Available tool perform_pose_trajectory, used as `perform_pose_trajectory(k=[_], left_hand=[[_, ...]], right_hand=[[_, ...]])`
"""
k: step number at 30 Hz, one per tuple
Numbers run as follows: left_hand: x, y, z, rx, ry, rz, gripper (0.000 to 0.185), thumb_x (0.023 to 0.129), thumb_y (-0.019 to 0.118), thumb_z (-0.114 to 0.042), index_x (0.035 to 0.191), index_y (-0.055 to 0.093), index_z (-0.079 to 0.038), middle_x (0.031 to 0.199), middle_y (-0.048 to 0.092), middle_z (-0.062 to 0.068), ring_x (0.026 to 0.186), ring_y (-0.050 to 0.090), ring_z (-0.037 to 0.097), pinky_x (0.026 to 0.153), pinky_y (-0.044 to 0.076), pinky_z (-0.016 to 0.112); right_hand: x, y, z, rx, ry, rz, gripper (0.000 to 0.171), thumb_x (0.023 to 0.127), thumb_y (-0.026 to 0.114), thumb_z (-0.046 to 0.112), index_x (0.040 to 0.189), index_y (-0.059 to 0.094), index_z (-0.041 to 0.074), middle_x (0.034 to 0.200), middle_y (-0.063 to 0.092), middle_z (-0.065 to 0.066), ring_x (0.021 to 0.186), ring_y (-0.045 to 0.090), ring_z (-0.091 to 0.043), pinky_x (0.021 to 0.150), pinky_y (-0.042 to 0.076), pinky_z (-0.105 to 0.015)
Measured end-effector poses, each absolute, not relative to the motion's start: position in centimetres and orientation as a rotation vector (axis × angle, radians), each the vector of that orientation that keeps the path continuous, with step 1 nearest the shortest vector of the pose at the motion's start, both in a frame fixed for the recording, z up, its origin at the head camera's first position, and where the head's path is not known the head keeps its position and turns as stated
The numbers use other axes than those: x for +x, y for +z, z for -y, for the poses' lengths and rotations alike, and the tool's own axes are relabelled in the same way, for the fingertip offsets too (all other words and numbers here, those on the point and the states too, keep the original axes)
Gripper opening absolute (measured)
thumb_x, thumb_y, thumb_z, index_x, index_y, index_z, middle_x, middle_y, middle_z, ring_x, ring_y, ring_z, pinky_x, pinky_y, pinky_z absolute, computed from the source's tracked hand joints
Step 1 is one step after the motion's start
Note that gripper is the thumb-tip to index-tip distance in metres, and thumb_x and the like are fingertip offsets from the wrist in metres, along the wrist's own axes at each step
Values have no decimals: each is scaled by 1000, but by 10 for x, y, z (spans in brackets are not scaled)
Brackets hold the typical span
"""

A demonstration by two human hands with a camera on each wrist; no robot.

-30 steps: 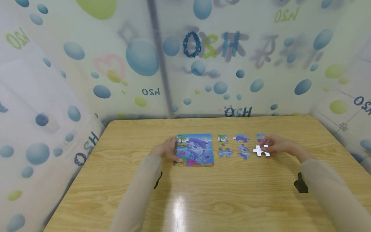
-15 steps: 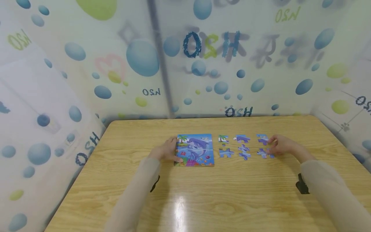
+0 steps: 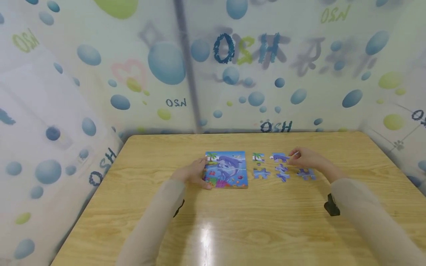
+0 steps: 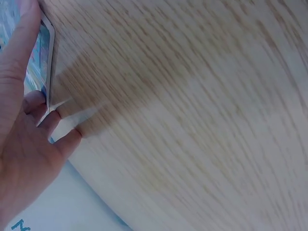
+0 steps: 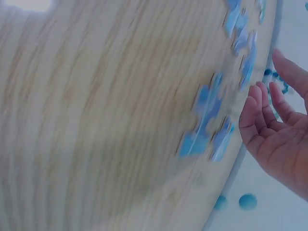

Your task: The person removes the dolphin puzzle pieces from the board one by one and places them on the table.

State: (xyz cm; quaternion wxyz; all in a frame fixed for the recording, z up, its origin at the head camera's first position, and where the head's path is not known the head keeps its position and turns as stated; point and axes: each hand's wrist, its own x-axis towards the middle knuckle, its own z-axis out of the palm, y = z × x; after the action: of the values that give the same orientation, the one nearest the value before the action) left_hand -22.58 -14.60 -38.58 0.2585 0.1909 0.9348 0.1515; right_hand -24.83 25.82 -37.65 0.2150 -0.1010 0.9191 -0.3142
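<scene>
A blue dolphin puzzle board (image 3: 229, 169) lies flat near the middle of the wooden table (image 3: 233, 221). My left hand (image 3: 193, 173) holds its left edge, the thumb lying on the picture face (image 4: 41, 53) and the fingers (image 4: 53, 118) curled at the rim. Several loose puzzle pieces (image 3: 261, 173) lie in two rows to the right of the board. My right hand (image 3: 306, 159) hovers over the far right end of the back row, close to a dolphin piece (image 3: 279, 157). In the right wrist view its fingers (image 5: 262, 110) are loosely curved and hold nothing. One piece (image 3: 306, 173) lies just in front of that hand.
Bubble-printed walls (image 3: 233, 74) enclose the table on the far, left and right sides. The table's front half is bare wood with a bright glare patch (image 3: 206, 232). Dark wrist straps (image 3: 332, 207) show on both sleeves.
My right hand turned a white-backed piece picture side up, left it in the front row, and moved back and left to the back row. The left hand stayed on the board.
</scene>
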Motion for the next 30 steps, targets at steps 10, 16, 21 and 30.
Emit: perform_pose_trajectory(k=[10,16,21,30], left_hand=[[-227,-385,143,441,417,-2518,119,72,77,-44,149,-2,1,157,1,18,146,4,32,119,13,44],[-228,-390,145,462,418,-2534,123,68,76,-53,149,-1,-1,157,2,18,146,5,32,119,14,45],[-221,-383,143,446,384,-2548,115,74,76,-41,148,0,2,156,5,19,145,8,33,119,16,44],[-221,-382,143,427,390,-2531,115,75,75,-42,149,-3,0,157,2,17,146,6,31,118,16,44]], right_hand=[[-259,-373,-189,-380,-987,-2421,47,94,53,27,127,46,-6,115,53,-21,93,55,-25,77,50,-34],[-263,-372,-153,-458,-1018,-2346,47,95,51,28,130,47,-4,123,55,-21,100,58,-27,86,51,-39],[-260,-371,-127,-509,-1048,-2290,46,96,50,28,130,49,-3,127,55,-21,106,58,-30,90,50,-41],[-261,-375,-89,-593,-941,-2308,49,92,56,28,133,48,1,133,52,-18,123,50,-34,101,44,-44]])
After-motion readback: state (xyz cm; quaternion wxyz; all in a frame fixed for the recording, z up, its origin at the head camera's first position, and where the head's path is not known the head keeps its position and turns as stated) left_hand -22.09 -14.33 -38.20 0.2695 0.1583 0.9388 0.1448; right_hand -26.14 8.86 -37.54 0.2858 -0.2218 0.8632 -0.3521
